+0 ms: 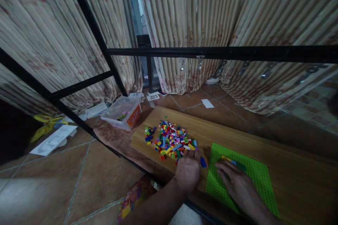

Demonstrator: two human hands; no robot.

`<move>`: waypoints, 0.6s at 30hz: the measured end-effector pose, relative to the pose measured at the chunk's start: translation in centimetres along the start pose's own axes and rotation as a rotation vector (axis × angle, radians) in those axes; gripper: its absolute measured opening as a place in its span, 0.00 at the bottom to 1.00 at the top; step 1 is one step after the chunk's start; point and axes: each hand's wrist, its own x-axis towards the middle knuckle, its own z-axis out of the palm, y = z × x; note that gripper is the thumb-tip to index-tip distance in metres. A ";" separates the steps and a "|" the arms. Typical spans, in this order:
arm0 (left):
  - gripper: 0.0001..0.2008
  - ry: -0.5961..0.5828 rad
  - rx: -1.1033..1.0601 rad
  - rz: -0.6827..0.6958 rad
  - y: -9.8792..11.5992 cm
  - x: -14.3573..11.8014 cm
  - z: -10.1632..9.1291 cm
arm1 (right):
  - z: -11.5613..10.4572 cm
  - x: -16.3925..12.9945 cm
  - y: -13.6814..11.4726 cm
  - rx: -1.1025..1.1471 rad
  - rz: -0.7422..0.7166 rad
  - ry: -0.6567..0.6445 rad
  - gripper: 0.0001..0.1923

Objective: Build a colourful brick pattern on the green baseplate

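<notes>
Picking from loose brick pile; pressing onto baseplate.

Left hand (188,171) knuckles-up at near edge of heap of small multicoloured plastic building bricks (171,140) on light wooden board (277,168), fingers curled into the pile; whether pinching a piece, cannot tell. Loose blue brick (203,162) just beside, toward the flat bright-green studded baseplate (253,179) lying near the board's near edge. Right hand (236,181) spread flat on the plate, fingertips touching short row of yellow, blue and green bricks (233,162) near its far edge. Judged best: hold plate down, align studs squarely, press straight down. Clear plastic tub with orange label (123,112) off the board's far left corner.
</notes>
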 end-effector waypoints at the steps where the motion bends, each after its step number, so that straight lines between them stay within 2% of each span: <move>1: 0.21 0.026 -0.030 -0.001 -0.3 -0.1 -0.5 | 0.2 0.0 0.1 -0.004 -0.003 -0.011 0.14; 4: 0.18 0.176 -0.117 -0.100 -2.4 -0.1 -2.8 | 0.6 -0.1 0.4 -0.015 -0.007 -0.025 0.14; 6: 0.16 0.316 -0.151 -0.356 -5.1 0.0 -4.6 | 0.9 -0.2 0.6 -0.016 -0.009 -0.019 0.15; 9: 0.16 0.392 -0.116 -0.616 -10.2 -0.1 -6.7 | 1.0 -0.4 0.9 -0.015 -0.014 -0.035 0.15; 11: 0.16 0.329 -0.074 -0.796 -12.9 -0.4 -7.1 | 1.0 -0.5 1.1 -0.018 -0.017 -0.051 0.15; 13: 0.17 0.268 -0.041 -0.858 -14.6 -0.7 -6.9 | 1.0 -0.5 1.2 -0.028 -0.022 -0.051 0.15; 18: 0.22 0.243 0.005 -0.906 -15.4 -0.3 -5.7 | 0.9 -0.3 1.1 -0.064 -0.029 -0.028 0.15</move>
